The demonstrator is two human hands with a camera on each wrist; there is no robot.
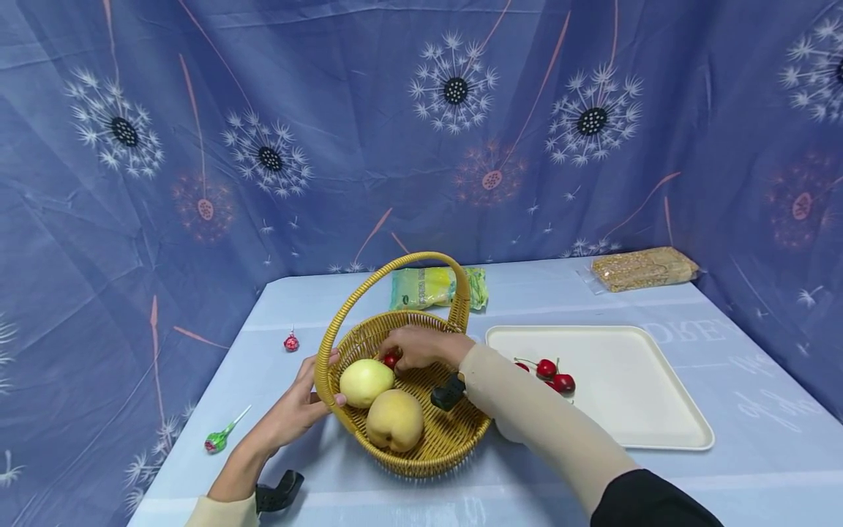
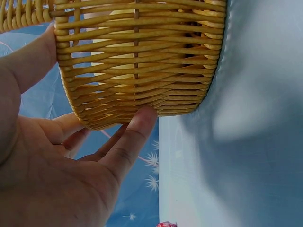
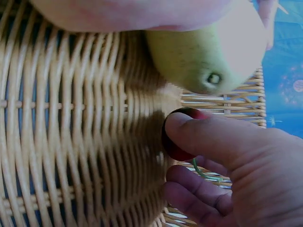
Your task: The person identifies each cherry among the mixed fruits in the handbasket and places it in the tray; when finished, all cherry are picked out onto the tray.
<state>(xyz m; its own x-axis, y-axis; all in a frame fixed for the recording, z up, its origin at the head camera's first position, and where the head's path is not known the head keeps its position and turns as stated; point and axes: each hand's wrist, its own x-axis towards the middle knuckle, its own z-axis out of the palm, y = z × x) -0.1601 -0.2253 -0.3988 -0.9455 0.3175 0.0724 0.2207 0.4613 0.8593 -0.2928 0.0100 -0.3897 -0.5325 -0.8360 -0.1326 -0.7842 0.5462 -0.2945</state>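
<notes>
**Lifting a cherry out of the basket**

We have our right hand (image 1: 421, 348) down inside the wicker basket (image 1: 431, 439), its grip pinched on a red cherry (image 3: 177, 142): the thumb lies over the top of the fruit and the curled fingers (image 3: 194, 201) sit beneath, with the green stem running between them. The cherry rests against the basket's inner wall, just beside the pale green pear (image 1: 365, 382); a yellow peach (image 1: 394, 419) lies in front of that.

Our left hand (image 1: 296, 406) steadies the basket from outside, grip spread, with straight fingers (image 2: 135, 130) pressed against the weave and the thumb over the rim.

To do this well, we judge a light pinch is best, since a cherry bruises easily. We would lift it straight up, clear of the pear and under the arched handle (image 1: 395, 282), while the left hand keeps its pressure on the wall so the basket does not slide on the worktop (image 1: 369, 505).

Just right of the basket stands a cream tray (image 1: 665, 432) with more cherries (image 1: 552, 373) on it.
</notes>
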